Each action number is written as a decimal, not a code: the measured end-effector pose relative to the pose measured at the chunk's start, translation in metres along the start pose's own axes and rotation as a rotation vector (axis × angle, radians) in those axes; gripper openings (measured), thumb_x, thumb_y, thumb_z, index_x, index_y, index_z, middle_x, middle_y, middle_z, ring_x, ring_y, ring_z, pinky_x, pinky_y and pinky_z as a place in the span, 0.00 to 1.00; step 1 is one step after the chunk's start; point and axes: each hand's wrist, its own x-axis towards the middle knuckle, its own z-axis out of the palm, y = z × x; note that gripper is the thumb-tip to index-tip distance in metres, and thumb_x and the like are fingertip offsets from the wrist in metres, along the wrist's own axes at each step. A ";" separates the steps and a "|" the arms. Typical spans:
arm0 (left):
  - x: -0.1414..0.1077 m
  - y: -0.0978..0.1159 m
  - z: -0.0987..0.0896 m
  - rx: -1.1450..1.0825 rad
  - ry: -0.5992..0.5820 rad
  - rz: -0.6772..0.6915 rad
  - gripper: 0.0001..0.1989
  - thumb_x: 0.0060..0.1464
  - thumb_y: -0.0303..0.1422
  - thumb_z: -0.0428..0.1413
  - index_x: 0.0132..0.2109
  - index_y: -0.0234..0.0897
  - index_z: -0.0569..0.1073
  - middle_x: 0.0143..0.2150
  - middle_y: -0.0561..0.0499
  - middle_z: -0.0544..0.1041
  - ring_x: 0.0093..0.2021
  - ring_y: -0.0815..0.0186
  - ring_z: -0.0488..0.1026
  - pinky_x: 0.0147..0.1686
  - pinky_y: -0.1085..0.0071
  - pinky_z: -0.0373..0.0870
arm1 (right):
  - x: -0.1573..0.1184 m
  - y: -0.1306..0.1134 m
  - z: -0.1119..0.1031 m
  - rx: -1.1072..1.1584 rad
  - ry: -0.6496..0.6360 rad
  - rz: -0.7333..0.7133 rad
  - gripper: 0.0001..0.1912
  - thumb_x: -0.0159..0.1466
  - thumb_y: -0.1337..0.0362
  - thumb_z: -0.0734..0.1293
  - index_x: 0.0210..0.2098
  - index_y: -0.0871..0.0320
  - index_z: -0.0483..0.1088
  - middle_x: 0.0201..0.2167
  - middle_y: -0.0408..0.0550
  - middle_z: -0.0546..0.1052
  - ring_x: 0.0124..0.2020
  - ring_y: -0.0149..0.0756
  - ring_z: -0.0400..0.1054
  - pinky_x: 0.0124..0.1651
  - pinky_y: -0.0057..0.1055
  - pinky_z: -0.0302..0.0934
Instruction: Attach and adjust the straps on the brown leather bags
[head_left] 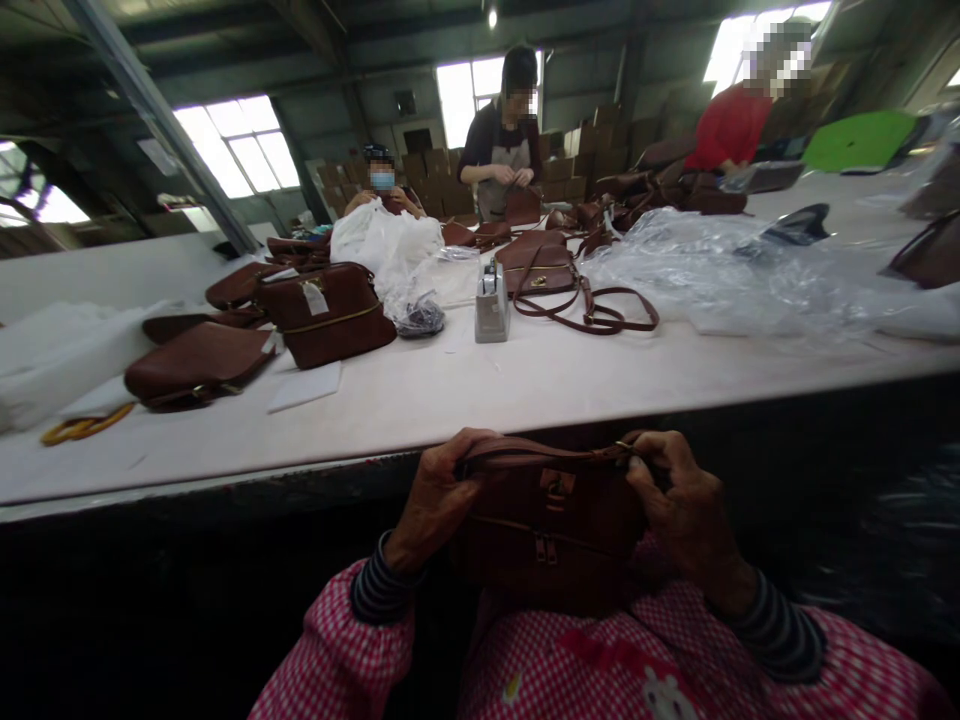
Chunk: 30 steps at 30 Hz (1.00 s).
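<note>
A brown handbag rests upright on my lap, just below the table's front edge. On its front are a metal lock plate and a slanting zip with two pulls. My left hand grips the bag's top left corner, thumb in front. At the top right corner, my right hand is closed around the zip end, near a small gold-coloured ring. The bag's underside is lost in shadow.
On the white table stand a grey tape dispenser, several brown bags, clear plastic wrapping and yellow-handled scissors. A strapped bag lies beyond. Three people are across the table.
</note>
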 end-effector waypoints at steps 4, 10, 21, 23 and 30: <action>-0.003 -0.004 0.000 0.012 0.033 -0.009 0.13 0.58 0.29 0.63 0.51 0.42 0.82 0.45 0.52 0.85 0.46 0.60 0.80 0.47 0.70 0.74 | -0.001 -0.002 0.000 0.009 0.036 0.050 0.04 0.71 0.60 0.63 0.43 0.53 0.65 0.37 0.46 0.80 0.35 0.39 0.79 0.34 0.29 0.69; 0.001 -0.006 -0.006 0.162 0.043 0.157 0.10 0.62 0.29 0.60 0.48 0.42 0.83 0.47 0.49 0.83 0.48 0.59 0.79 0.49 0.67 0.74 | 0.002 -0.004 -0.001 -0.011 0.037 0.024 0.04 0.71 0.60 0.62 0.44 0.53 0.65 0.37 0.47 0.80 0.35 0.40 0.79 0.34 0.30 0.69; -0.009 0.003 -0.006 0.429 0.166 0.249 0.07 0.66 0.32 0.55 0.42 0.41 0.79 0.37 0.50 0.79 0.38 0.62 0.74 0.40 0.69 0.69 | 0.005 -0.017 -0.005 -0.028 -0.071 -0.054 0.05 0.70 0.67 0.60 0.44 0.53 0.64 0.35 0.45 0.80 0.32 0.37 0.78 0.35 0.30 0.68; -0.006 0.012 -0.008 0.268 0.093 0.006 0.08 0.63 0.37 0.58 0.36 0.40 0.77 0.31 0.54 0.75 0.32 0.64 0.70 0.32 0.71 0.65 | 0.004 -0.019 -0.004 -0.046 -0.051 -0.061 0.05 0.70 0.68 0.60 0.44 0.53 0.64 0.35 0.45 0.80 0.31 0.38 0.78 0.35 0.30 0.67; 0.009 0.031 -0.006 -0.082 -0.104 -0.323 0.18 0.56 0.47 0.65 0.32 0.38 0.71 0.26 0.57 0.69 0.26 0.70 0.64 0.24 0.76 0.59 | -0.002 -0.018 -0.001 -0.032 0.032 0.027 0.05 0.68 0.68 0.59 0.42 0.53 0.63 0.32 0.44 0.77 0.31 0.37 0.77 0.35 0.30 0.67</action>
